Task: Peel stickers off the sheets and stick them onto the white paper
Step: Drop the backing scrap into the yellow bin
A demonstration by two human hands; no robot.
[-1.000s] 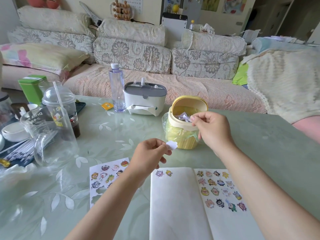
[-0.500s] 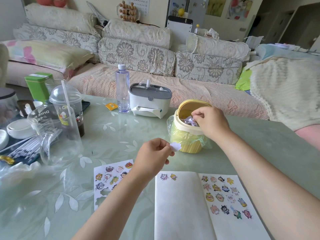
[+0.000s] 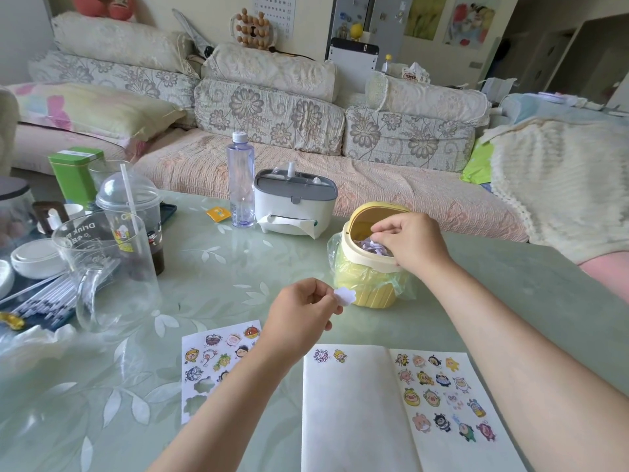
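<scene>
Since a moment ago, the right hand [image 3: 412, 243] has dropped to the mouth of the small yellow bin [image 3: 367, 294], fingers curled over pale scraps; whether they grip one is unclear. The left hand [image 3: 303, 315] pinches a white flower-shaped sticker [image 3: 344, 296] above the pale green, leaf-patterned table [image 3: 221, 274]. The white paper [image 3: 354, 403], with two stickers at its top, lies between the left sticker sheet [image 3: 211, 366] and the right sticker sheet [image 3: 442, 393]. A floral sofa [image 3: 272, 110] stands behind the table.
</scene>
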